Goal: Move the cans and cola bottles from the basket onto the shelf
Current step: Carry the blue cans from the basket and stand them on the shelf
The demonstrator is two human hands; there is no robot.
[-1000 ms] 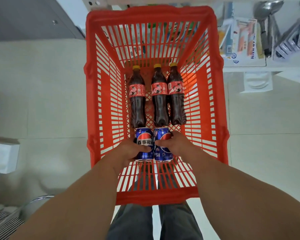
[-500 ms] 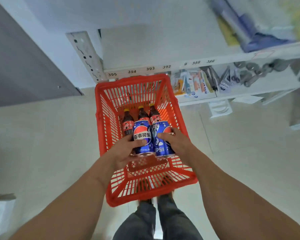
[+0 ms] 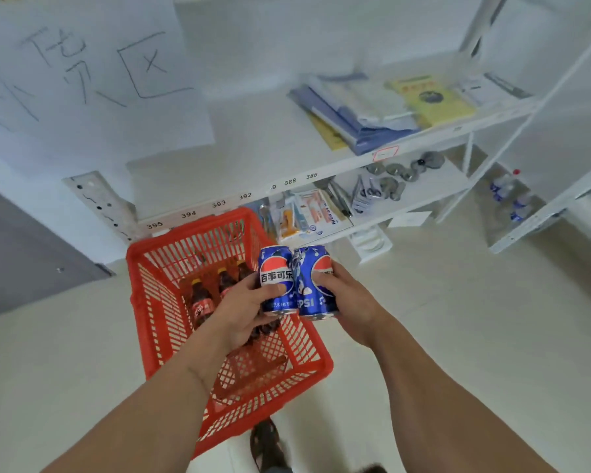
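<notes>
A white shelf fills the upper view, its front edge marked with numbers; books and folders lie on its right part, and a paper sign with handwritten characters hangs at the left. On the tier below lie metal utensils and packets. A red basket stands on the pale floor just before the shelf, and three cola bottles lie in it, side by side, partly hidden by the left hand. Both cans are up out of the basket, held upright above its right rim and touching one another. The left hand grips the left can, thumb across the label, fingers curled round it. The right hand grips the right can the same way. A shoe shows at the bottom edge.
</notes>
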